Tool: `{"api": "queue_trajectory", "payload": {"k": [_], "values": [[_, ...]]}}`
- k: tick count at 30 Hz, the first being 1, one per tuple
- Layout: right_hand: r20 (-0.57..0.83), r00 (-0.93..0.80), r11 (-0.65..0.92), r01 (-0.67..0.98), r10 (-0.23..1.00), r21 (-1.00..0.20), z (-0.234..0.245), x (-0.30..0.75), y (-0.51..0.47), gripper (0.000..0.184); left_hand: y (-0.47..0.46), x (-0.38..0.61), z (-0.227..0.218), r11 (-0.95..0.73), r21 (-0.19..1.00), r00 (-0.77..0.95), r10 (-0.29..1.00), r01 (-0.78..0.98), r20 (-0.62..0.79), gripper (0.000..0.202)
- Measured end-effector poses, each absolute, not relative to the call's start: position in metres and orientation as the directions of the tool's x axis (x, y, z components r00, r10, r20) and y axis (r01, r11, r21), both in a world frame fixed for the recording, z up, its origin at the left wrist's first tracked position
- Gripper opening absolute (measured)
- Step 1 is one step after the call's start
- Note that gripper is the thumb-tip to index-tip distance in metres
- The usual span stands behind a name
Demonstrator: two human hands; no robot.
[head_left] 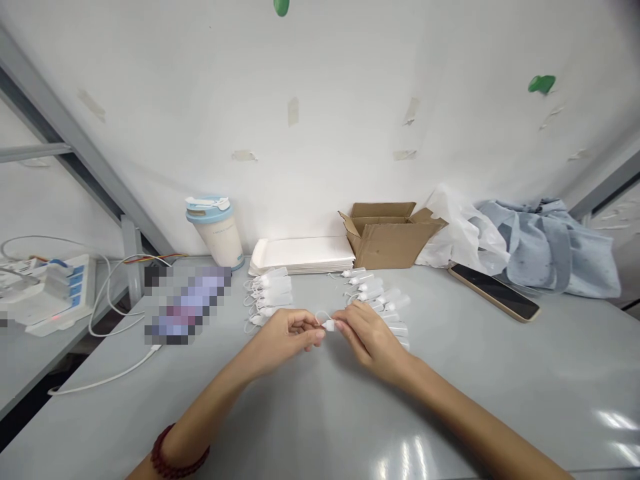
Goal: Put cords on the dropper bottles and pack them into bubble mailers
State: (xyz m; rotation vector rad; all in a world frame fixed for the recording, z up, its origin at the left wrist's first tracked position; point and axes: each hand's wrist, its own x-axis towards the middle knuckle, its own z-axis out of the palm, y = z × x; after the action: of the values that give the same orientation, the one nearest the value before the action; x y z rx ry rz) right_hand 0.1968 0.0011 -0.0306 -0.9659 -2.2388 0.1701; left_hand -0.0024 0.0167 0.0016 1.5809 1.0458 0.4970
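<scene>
Slippage worries us most: the fingers of our right hand [373,340] are pressed together on a small white tube [329,325], and only its tip end shows between our two hands, over the counter [295,413]. The fingers of our left hand [285,337] are nearly together beside that tip; we cannot tell whether they grip anything. If our pinch is too light, the smooth body could roll out and drop.

A thin cord loop [323,312] arches above the tip, and a careless pull could kink it or tug it loose. Our right hand also hangs close against the right-hand cluster of tubes [395,298]; a backward sweep of the knuckles could scatter them. On the other side, the left-hand stack of tubes [277,285] lies just beyond our left hand, with cords spilling from its left edge, so a snagged finger could drag several out and tangle them. Behind, the open cardboard box [393,243] and the white envelopes [307,253] seem far enough back to escape a bump.
</scene>
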Motion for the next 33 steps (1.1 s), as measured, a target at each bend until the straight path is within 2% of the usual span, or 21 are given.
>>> {"api": "queue_trajectory", "payload": {"k": [4,7,11,16,20,28,33], "values": [[0.505,-0.52,0.712,0.613,0.689,-0.341,-0.029,0.197,0.002,0.016,0.018,-0.004,0.004,-0.026,0.91,0.497,0.844,0.414,-0.202,0.024],[0.459,-0.531,0.685,0.667,0.712,-0.292,-0.029,0.2,0.005,0.018,0.019,-0.01,0.009,-0.058,0.86,0.514,0.821,0.507,-0.248,0.027],[0.439,-0.466,0.6,0.763,0.768,-0.24,-0.032,0.211,0.017,0.02,0.024,-0.027,0.022,-0.091,0.812,0.486,0.837,0.576,-0.251,0.027],[0.405,-0.356,0.453,0.875,0.842,-0.172,-0.035,0.229,0.033,0.023,0.036,-0.056,0.035,0.014,0.84,0.382,0.886,0.543,-0.262,0.026],[0.337,-0.295,0.352,0.928,0.894,-0.123,-0.036,0.239,0.038,0.025,0.042,-0.071,0.037,0.032,0.863,0.411,0.87,0.504,-0.272,0.03],[0.209,-0.225,0.249,0.964,0.952,-0.097,-0.035,0.244,0.04,0.027,0.047,-0.085,0.034,0.023,0.811,0.468,0.807,0.584,-0.361,0.026],[0.173,-0.214,0.235,0.965,0.961,-0.112,-0.032,0.243,0.039,0.027,0.046,-0.082,0.035,0.005,0.753,0.448,0.802,0.658,-0.396,0.032]]}}
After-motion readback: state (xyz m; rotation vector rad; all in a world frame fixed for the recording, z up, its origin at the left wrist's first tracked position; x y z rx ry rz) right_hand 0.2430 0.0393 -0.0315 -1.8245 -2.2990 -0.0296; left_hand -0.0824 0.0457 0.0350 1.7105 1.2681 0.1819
